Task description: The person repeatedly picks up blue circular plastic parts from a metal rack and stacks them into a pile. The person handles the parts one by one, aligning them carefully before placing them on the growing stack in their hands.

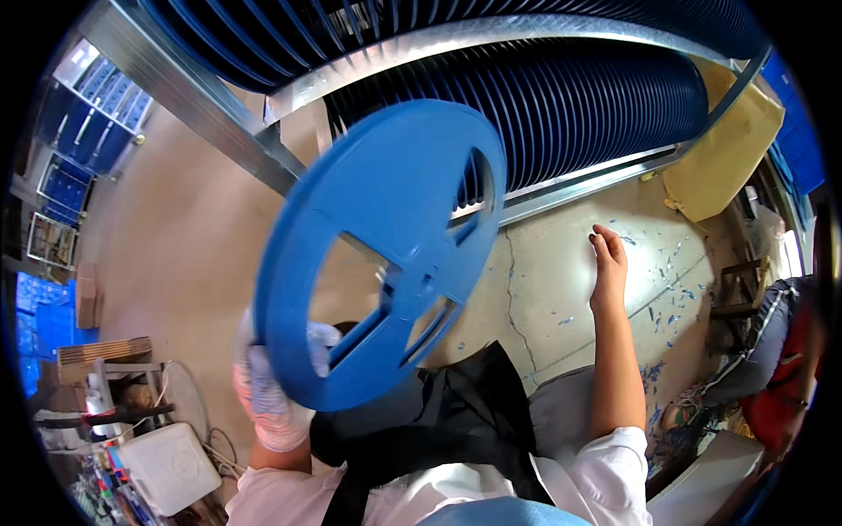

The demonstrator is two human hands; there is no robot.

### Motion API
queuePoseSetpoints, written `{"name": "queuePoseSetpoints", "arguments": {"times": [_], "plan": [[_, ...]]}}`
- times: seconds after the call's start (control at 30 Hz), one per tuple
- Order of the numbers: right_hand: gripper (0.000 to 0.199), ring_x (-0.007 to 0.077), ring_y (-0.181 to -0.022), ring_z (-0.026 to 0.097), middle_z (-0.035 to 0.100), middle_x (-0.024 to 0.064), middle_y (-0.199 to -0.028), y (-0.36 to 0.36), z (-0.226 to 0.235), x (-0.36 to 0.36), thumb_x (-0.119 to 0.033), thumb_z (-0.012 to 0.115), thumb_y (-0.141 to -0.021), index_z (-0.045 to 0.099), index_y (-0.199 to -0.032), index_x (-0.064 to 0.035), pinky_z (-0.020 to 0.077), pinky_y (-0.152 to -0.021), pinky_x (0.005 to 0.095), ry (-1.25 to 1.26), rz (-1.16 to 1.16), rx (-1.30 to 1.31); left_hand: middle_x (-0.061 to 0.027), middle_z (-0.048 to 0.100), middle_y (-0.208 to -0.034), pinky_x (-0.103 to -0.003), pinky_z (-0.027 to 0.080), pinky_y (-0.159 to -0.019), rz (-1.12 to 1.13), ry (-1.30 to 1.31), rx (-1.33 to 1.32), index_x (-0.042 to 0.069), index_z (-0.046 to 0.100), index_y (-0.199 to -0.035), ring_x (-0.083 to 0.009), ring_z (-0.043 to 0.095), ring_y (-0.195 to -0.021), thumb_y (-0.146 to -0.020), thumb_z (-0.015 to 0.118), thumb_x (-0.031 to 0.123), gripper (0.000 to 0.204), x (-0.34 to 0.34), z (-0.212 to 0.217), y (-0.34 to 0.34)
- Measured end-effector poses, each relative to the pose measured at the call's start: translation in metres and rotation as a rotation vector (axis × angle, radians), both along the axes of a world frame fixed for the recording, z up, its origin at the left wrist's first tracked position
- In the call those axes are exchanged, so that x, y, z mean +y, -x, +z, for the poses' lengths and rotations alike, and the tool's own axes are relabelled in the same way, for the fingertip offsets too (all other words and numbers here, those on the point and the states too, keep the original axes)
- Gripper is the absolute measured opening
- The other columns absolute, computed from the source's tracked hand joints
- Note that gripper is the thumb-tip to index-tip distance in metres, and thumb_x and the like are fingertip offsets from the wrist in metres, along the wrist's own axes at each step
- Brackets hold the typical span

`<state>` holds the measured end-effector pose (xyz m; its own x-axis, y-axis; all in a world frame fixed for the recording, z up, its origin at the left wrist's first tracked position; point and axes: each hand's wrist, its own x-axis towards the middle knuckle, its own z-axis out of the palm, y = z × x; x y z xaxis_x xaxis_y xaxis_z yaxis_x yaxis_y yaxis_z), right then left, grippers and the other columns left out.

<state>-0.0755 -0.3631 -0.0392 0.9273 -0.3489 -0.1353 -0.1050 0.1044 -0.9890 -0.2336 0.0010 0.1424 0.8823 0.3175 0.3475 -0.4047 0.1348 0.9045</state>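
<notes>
In front of me a large blue plastic reel (377, 193) is held up, tilted, with cut-out windows and a small hub hole. My left hand (272, 377), in a pale glove, grips its lower left rim, the fingers wrapping through a window. Bare and away from the reel, my right hand (609, 259) hangs over the floor on the right. Its fingers are loosely bent and slightly apart, with nothing visible in them. Behind the reel, a long row of dark blue reels (561, 114) stands on edge in a metal rack (579, 186).
Blue scraps (671, 294) litter the concrete floor (548, 285) at right. A yellowish sheet (728, 145) is by the rack's right end. Another person's leg (763, 337) shows beside a wooden stool (741, 285). At lower left are a white lidded box (169, 467) and cardboard (103, 351).
</notes>
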Motion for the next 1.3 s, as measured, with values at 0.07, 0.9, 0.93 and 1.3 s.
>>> {"name": "queuePoseSetpoints", "arguments": {"times": [0.07, 0.9, 0.93, 1.3], "plan": [[0.028, 0.0119, -0.099, 0.053, 0.060, 0.0023, -0.113, -0.002, -0.016, 0.013, -0.021, 0.057, -0.094, 0.060, -0.118, -0.0061, 0.0436, -0.085, 0.0286, -0.041, 0.055, 0.065, -0.0070, 0.062, -0.094, -0.038, 0.052, -0.075, 0.095, -0.061, 0.017, -0.001, 0.041, -0.136, -0.0152, 0.056, -0.063, -0.097, 0.052, 0.040, 0.058, 0.013, 0.009, 0.015], [0.022, 0.0111, -0.101, 0.055, 0.060, 0.0006, -0.109, 0.014, -0.006, 0.021, -0.019, 0.056, -0.095, 0.061, -0.113, -0.0070, 0.0438, -0.084, 0.0270, -0.045, 0.170, 0.054, -0.0061, 0.058, -0.110, -0.027, 0.049, -0.083, 0.290, -0.374, -0.009, 0.006, 0.039, -0.141, -0.0109, 0.057, -0.091, -0.102, 0.041, 0.035, 0.048, -0.024, -0.056, -0.136], [0.022, 0.0111, -0.101, 0.054, 0.060, 0.0006, -0.109, 0.014, -0.005, 0.022, -0.019, 0.056, -0.095, 0.061, -0.113, -0.0068, 0.0436, -0.084, 0.0270, -0.043, 0.172, 0.048, -0.0062, 0.057, -0.114, -0.027, 0.049, -0.084, 0.385, -0.441, -0.047, 0.006, 0.039, -0.141, -0.0118, 0.057, -0.093, -0.102, 0.042, 0.034, 0.048, -0.023, -0.065, -0.146], [0.024, 0.0103, -0.098, 0.053, 0.059, 0.0012, -0.104, 0.013, -0.007, 0.020, -0.020, 0.057, -0.096, 0.061, -0.114, -0.0051, 0.0428, -0.082, 0.0264, -0.028, 0.157, 0.026, -0.0094, 0.062, -0.098, -0.029, 0.047, -0.087, 0.403, -0.351, -0.197, 0.006, 0.043, -0.139, -0.0148, 0.060, -0.087, -0.102, 0.041, 0.039, 0.050, -0.032, -0.114, -0.238]]}}
